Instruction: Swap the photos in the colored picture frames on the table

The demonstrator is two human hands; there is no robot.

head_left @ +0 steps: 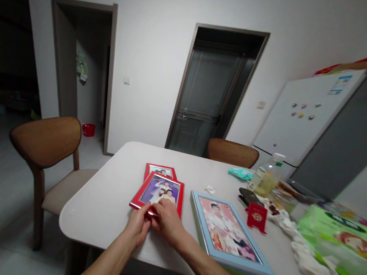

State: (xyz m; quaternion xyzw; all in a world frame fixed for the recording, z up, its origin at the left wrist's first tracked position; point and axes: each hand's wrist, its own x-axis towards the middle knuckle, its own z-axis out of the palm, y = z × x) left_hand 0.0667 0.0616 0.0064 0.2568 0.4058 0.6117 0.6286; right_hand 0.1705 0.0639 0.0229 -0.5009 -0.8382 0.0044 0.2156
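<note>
A red picture frame (163, 191) with a photo on a purple background is slightly tilted over a second red frame (150, 169) lying behind it. At its near edge, my left hand (137, 224) grips the border with fingers closed. My right hand (167, 221) is closed right beside it, its bent fingers on the same lower edge; the fingertips are partly hidden. To the right lies a larger light-blue picture frame (221, 229) with a pink-toned photo, close to my right forearm.
On the white table (102, 208), a clear bottle (267, 174), a red booklet (257, 216), a dark phone-like object (249, 196), crumpled tissues (310, 260) and a green tissue pack (344, 242) sit at the right. Wooden chairs (47, 139) stand left and behind.
</note>
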